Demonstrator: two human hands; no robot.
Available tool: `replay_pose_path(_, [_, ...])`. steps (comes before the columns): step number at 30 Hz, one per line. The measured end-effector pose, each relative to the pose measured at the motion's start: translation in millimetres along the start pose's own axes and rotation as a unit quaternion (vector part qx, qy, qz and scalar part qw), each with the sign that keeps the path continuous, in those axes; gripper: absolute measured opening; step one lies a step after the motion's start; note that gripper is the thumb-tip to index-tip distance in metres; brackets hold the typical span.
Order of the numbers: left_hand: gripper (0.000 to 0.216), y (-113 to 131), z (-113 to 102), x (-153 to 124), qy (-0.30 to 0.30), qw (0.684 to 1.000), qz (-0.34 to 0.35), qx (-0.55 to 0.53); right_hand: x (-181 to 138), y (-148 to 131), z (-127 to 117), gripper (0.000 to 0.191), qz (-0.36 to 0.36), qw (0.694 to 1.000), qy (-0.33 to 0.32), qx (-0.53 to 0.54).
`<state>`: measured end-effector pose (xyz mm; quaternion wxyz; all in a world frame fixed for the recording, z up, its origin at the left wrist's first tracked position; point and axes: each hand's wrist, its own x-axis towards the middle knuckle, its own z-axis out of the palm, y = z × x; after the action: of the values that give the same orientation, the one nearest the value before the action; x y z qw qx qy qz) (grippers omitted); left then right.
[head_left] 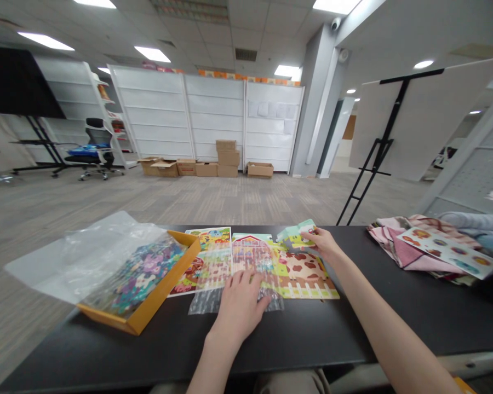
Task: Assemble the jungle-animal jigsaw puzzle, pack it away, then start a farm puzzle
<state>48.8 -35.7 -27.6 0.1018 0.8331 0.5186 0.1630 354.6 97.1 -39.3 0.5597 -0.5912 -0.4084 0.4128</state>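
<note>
My left hand (240,298) lies palm down with its fingers stretched over a clear plastic bag (205,303) in the middle of the table. Under and beside the bag is a colourful farm jigsaw puzzle with a barn section (252,245) and a cow section (306,268). At the puzzle's upper right, my right hand (324,244) pinches a light-blue and green puzzle piece (294,234) by its right side. This piece is raised above the cow section at a slant. A printed farm picture sheet (215,239) sits left of the barn, partly covered by the clear plastic.
On the left, an orange-yellow box (148,306) holds many loose puzzle pieces (148,268) under clear plastic (78,246). Folded cloths (398,246) and a sticker-like sheet (447,251) lie on the right of the black table (312,334). Beyond stands a black easel stand (380,150).
</note>
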Motion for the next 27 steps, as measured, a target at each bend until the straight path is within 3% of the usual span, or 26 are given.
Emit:
replay_pose_path(7, [0.026, -0.1, -2.4, 4.0, 0.017, 0.999, -0.027, -0.016, -26.4, -21.3, 15.8, 0.036, -0.012, 0.994, -0.088, 0.057])
replay_pose_path(14, [0.03, -2.5, -0.6, 13.5, 0.097, 0.987, -0.069, -0.103, -47.2, -28.8, 29.0, 0.046, -0.01, 0.985, -0.158, 0.067])
replay_pose_path(17, [0.032, -2.7, 3.4, 16.9, 0.125, 0.958, -0.079, -0.246, -59.3, -27.4, 38.1, 0.046, -0.011, 0.982, -0.182, 0.058])
replay_pose_path(21, [0.047, 0.9, 9.4, 22.4, 0.104, 0.876, -0.075, -0.465, -82.6, -22.7, 60.7, 0.042, -0.017, 0.976, -0.214, 0.045])
replay_pose_path(23, [0.047, 2.9, 11.6, 26.1, 0.098, 0.845, -0.069, -0.522, -92.7, -19.6, 72.3, 0.042, -0.033, 0.971, -0.232, 0.052])
replay_pose_path(27, [0.03, 1.8, 13.0, 36.6, 0.13, 0.841, -0.082, -0.519, -101.9, -13.5, 85.7, 0.042, -0.072, 0.964, -0.249, 0.051])
